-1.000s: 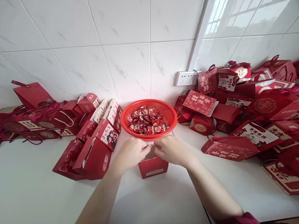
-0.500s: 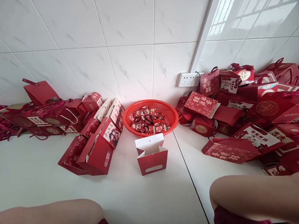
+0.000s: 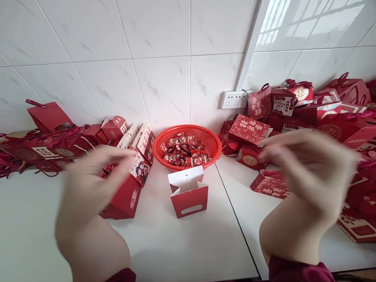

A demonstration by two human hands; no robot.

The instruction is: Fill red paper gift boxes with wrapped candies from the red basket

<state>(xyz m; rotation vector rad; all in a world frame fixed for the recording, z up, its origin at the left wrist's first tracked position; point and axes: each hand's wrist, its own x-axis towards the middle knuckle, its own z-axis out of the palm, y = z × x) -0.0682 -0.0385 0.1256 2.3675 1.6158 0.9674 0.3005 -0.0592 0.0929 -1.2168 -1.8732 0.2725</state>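
Observation:
My left hand [image 3: 91,182], blurred by motion, is raised above the red boxes on the left. Its fingers and thumb curve toward each other with a gap and nothing visible between them. On the right, my right hand [image 3: 310,169] hovers over the box pile in the same loose curve, blurred and holding nothing I can see. Between the hands a red gift box [image 3: 190,201] stands upright with its top open and white inner flap raised, touched by neither. Just behind it, a red plastic basket [image 3: 218,146] holds several red-wrapped candies [image 3: 184,151].
Red gift boxes [image 3: 125,198] are lined up at left, with more boxes and ribbons [image 3: 45,149] behind. A heap of red boxes [image 3: 330,126] covers the right side. A white power strip [image 3: 234,99] is against the tiled wall [image 3: 158,38]. A dark seam [image 3: 236,213] crosses the white table [image 3: 180,249].
Both hands have risen into view over the table, left and right of the standing box, where only forearms showed before. The view has shifted slightly; the box and basket stay put.

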